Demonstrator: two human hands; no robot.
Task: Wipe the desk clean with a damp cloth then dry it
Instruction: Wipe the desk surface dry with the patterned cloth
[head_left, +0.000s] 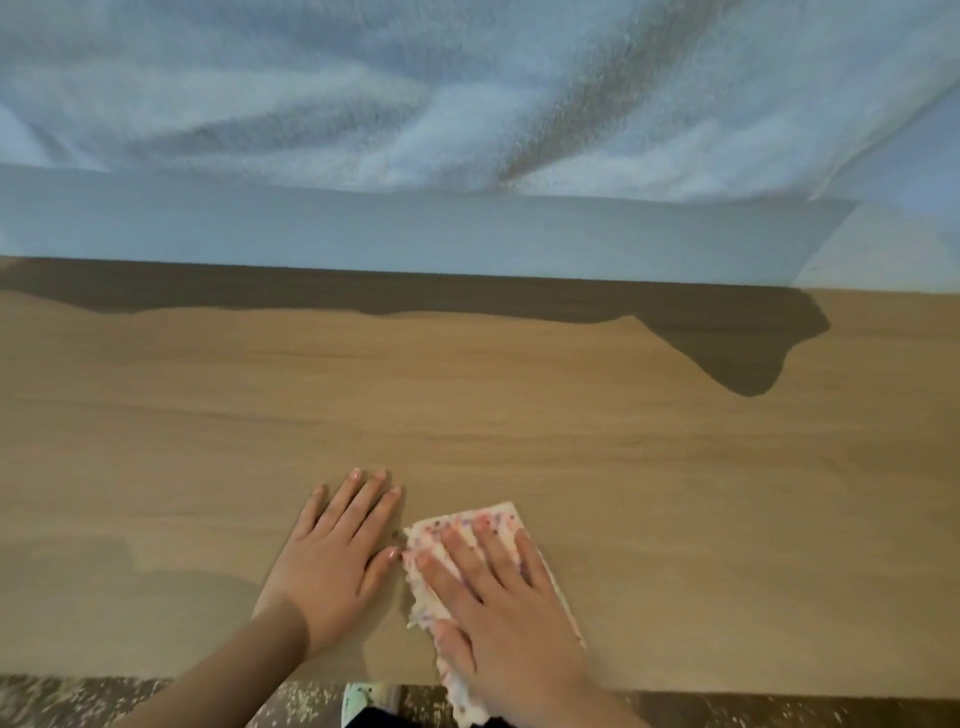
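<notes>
One cloth (422, 597), white with pink and purple specks, lies on the desk (519, 405) under the right hand (504, 608). That hand is spread flat on it, fingers straight and slightly apart, pressing down rather than gripping. Most of the cloth is hidden beneath the palm. Only its far corner beyond the fingertips, its left edge and a ragged end hanging over the near desk edge show.

Two hands are in view. The left hand (332, 561) lies just beside the cloth, also flat and relaxed on the bare wood and holding nothing; its thumb tip nearly meets the cloth's left edge. Both forearms come in from the bottom, cut off by the frame.

Beyond the fingertips the single wooden desk top runs to a pale wall band (415, 234), with a dark shadow along its far side. Above that hangs one large sheet of pale rumpled fabric (415, 93), blurred. Below the wrists is a strip of speckled floor (78, 701), and between the forearms a small light object (363, 699), too cropped to identify.
</notes>
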